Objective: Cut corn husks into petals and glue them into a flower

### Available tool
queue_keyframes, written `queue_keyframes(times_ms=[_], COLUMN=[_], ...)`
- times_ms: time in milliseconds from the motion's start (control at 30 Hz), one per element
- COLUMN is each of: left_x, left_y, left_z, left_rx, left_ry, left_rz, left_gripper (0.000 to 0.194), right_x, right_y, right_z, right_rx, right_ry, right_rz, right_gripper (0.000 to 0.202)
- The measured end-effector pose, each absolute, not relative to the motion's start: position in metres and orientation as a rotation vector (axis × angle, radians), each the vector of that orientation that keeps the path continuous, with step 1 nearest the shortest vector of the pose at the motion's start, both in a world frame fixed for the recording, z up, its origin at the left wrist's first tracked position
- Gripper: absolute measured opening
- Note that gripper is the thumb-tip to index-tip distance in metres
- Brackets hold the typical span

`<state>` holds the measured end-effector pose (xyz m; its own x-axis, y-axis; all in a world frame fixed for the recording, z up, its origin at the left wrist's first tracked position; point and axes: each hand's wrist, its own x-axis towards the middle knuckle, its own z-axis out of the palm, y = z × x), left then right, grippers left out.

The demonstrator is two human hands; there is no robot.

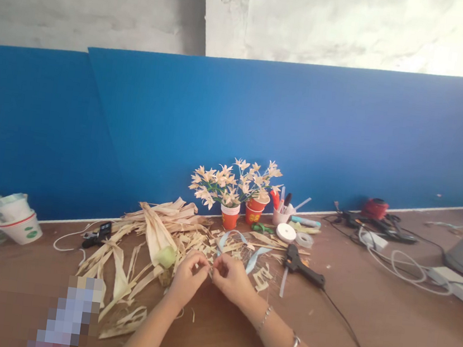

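My left hand [187,279] and my right hand [234,281] are close together over the front of the pile, thumbs and index fingers pinched. What lies between the fingertips is too small to make out. Dried corn husks [156,226], pale and papery, spread behind and to the left of my left hand. A light blue ribbon [255,260] curls just beyond my right hand, among small husk scraps [261,278]. Farther back, pale star-shaped flowers [224,179] stand in red paper cups [229,218]. A black glue gun [302,265] lies to the right.
A white ribbon spool [286,232] and a pen cup [281,216] stand behind the glue gun. Cables [396,272] tangle at the right. A white paper cup [22,226] tilts at the far left. A blue partition [263,121] borders the brown table [347,334]. A pixelated patch hides the lower left.
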<state>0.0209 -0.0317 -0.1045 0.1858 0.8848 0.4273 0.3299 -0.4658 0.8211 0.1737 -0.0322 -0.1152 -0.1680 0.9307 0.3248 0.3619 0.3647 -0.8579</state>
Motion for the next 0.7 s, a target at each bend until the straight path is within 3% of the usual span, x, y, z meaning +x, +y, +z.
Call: queue_keyframes(times_ms=[100, 233, 433, 700], left_x=[0.0197, 0.0185, 0.0201, 0.0228], left_y=[-0.0313, -0.0314, -0.0331, -0.0315], left_z=[-0.1047, -0.1076, -0.1107, -0.1063], left_rx=[1.808, 1.805, 2.046, 1.941], left_ry=[1.096, 1.164, 1.221, 1.156], left_rz=[1.241, 1.234, 1.309, 1.237], left_gripper=[0.016, 0.006, 0.011, 0.013], right_x=[0.1740, 0.1732, 0.1717, 0.1727], right_y=[-0.0317, -0.0318, -0.0334, -0.0341], right_z=[-0.1167, -0.1158, -0.1129, -0.1119], right_rx=[-1.135, -1.120, -1.119, -1.136], right_ry=[-1.726, -1.672, -1.645, -1.714], right_rz=[0.780, 0.873, 0.884, 0.810], right_gripper=[0.005, 0.003, 0.003, 0.004])
